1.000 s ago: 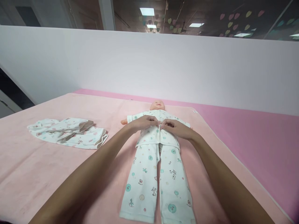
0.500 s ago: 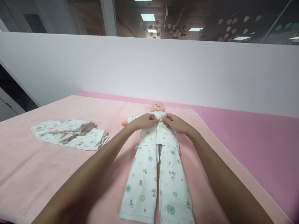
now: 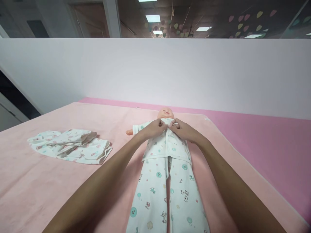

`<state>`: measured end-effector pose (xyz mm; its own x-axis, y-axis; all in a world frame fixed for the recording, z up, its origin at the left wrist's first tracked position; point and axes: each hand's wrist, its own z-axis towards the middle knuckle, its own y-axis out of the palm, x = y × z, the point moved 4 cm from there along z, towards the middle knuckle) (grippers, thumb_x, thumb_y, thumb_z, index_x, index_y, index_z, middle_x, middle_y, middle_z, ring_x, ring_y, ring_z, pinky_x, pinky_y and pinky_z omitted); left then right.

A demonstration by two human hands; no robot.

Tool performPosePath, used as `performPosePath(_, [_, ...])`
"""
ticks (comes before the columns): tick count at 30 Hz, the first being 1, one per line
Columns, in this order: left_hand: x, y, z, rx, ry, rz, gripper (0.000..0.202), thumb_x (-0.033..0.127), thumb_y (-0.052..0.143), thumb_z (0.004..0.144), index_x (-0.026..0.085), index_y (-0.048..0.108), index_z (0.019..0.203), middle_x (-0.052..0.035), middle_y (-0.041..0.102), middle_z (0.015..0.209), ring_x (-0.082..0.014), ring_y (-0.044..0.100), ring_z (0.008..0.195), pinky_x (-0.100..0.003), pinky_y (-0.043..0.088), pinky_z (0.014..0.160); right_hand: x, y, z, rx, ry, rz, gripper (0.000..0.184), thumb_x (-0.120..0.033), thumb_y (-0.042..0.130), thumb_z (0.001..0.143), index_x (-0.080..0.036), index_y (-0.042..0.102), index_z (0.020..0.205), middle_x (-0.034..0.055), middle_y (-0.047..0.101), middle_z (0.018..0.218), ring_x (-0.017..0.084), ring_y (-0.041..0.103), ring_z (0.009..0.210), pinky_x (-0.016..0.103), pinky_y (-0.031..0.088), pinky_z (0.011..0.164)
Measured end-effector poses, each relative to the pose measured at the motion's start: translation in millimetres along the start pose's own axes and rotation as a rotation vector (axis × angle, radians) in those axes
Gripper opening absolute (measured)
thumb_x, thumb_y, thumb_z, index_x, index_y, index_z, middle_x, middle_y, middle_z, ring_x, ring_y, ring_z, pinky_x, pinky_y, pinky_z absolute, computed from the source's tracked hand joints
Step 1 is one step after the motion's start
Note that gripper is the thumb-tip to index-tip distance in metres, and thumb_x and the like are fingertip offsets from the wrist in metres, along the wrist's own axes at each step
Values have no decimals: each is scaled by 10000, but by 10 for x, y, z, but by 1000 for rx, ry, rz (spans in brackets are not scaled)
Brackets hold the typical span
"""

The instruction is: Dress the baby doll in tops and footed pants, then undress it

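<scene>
A baby doll (image 3: 165,113) lies on its back on a pale pink blanket (image 3: 36,181), dressed in a white printed top (image 3: 167,145) and matching trousers (image 3: 167,197). My left hand (image 3: 153,128) and my right hand (image 3: 182,130) meet just below the doll's chin. Both pinch the front edges of the top near the collar, fingers curled and touching across the middle seam. The doll's bare hand pokes out of the sleeve at the left.
A second set of printed baby clothes (image 3: 73,146) lies crumpled on the blanket to the left. A brighter pink surface (image 3: 267,142) runs along the right and back. Behind it stands a white partition wall (image 3: 155,71).
Both hands have crept up the top's front, from the chest to the collar under the chin. The view has shifted slightly downward.
</scene>
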<state>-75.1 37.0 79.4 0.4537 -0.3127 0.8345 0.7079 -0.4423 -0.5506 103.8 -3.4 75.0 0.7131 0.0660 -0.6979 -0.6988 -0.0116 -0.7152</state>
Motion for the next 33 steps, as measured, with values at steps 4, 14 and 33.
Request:
performPosePath(4, [-60,5,21,24,-6,-35,201,386,638,922,214,548,871,7,588,782,-166,518,717,-285,401,660,24,-2,1,0,-3,37,295,-545,641,968,-281,612,1096,-31,588,738,163,503,617,276,385,534])
performPosePath(14, [-196,60,171,57,27,-54,185,369,629,895,210,550,844,-11,606,814,-177,554,756,-294,419,669,22,15,6,-24,10,109,247,-509,671,941,-274,620,997,-45,513,695,154,465,608,273,360,532])
performPosePath(33, [-189,89,153,48,-23,-136,247,342,573,988,216,512,785,14,505,711,-149,478,661,-297,390,641,70,61,72,49,46,102,170,-442,640,950,-280,590,958,-31,524,685,176,477,613,300,377,556])
